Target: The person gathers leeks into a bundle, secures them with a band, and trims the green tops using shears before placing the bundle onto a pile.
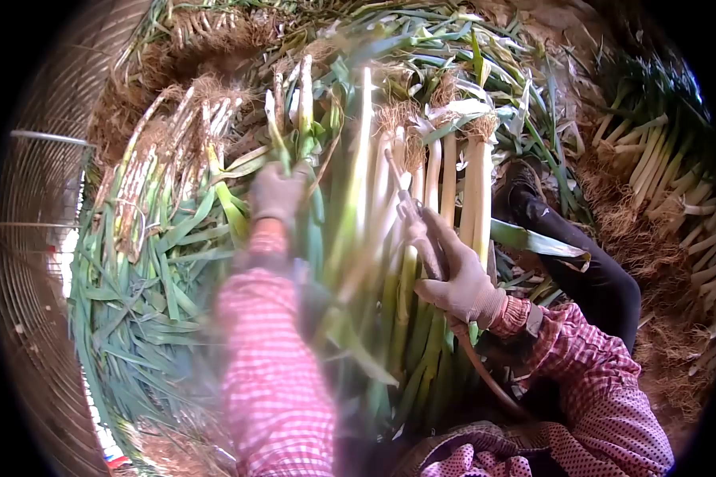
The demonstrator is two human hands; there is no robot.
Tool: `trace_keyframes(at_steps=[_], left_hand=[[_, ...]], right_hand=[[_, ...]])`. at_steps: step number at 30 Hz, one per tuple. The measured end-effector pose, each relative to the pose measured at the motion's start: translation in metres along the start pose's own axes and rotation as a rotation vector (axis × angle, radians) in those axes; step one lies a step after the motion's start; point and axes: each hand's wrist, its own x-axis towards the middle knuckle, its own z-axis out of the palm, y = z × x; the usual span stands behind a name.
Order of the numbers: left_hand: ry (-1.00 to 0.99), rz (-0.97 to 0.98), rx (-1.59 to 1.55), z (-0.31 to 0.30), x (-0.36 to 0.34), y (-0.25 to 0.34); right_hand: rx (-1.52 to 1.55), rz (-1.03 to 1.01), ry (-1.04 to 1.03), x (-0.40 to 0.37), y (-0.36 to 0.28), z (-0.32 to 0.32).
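My left hand (278, 191), in a pale work glove, reaches forward and closes around the green part of an unpeeled leek (277, 131); its fingertips are partly hidden by leaves. In my gloved right hand (463, 280) is a blow gun (415, 219) with a thin nozzle pointing forward and a hose (485, 370) running down from its handle. Beneath and beside the nozzle lie several cleaned leeks (477, 191) with white stems, their roots pointing away from me. A blurred pale leek (358, 167) lies between my hands.
Left of my hand lies a heap of soil-stained leeks (155, 179) with long green leaves. Stripped leaves (453, 44) cover the ground ahead. More white leeks (660, 159) are stacked at right, past my dark-trousered leg (593, 262). A curved ribbed wall (36, 262) bounds the left side.
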Motion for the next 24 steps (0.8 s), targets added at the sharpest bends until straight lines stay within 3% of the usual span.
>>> trace_keyframes(at_steps=[4,7,9,11,13,16,18,21,24], left_hand=[[-0.217,-0.171,0.31,0.021,-0.023,0.047],[-0.342,-0.308,0.241,0.014,-0.032,0.061],[-0.383,-0.236,0.147,0.004,-0.044,0.045],[-0.298,-0.13,0.299,-0.002,-0.067,0.027],[-0.402,-0.141,0.39,-0.019,-0.093,0.028],[-0.379,-0.09,0.374,-0.025,-0.115,0.0],[-0.381,-0.096,0.365,-0.031,-0.129,-0.011],[-0.32,-0.039,0.407,-0.026,-0.145,-0.028],[-0.251,0.003,0.437,-0.021,-0.158,-0.04]], right_hand=[[-0.058,-0.095,-0.073,0.005,0.009,-0.002],[-0.218,-0.085,-0.205,0.006,-0.006,-0.006],[-0.417,-0.062,-0.273,0.006,-0.027,0.001],[-0.562,-0.039,-0.379,0.004,-0.044,0.016],[-0.59,0.033,-0.357,0.005,-0.048,0.031],[-0.706,0.088,-0.265,0.019,-0.04,0.049],[-0.706,-0.013,-0.285,0.034,-0.024,0.065],[-0.682,0.159,-0.27,0.057,-0.042,0.075],[-0.64,0.177,-0.212,0.053,-0.049,0.079]])
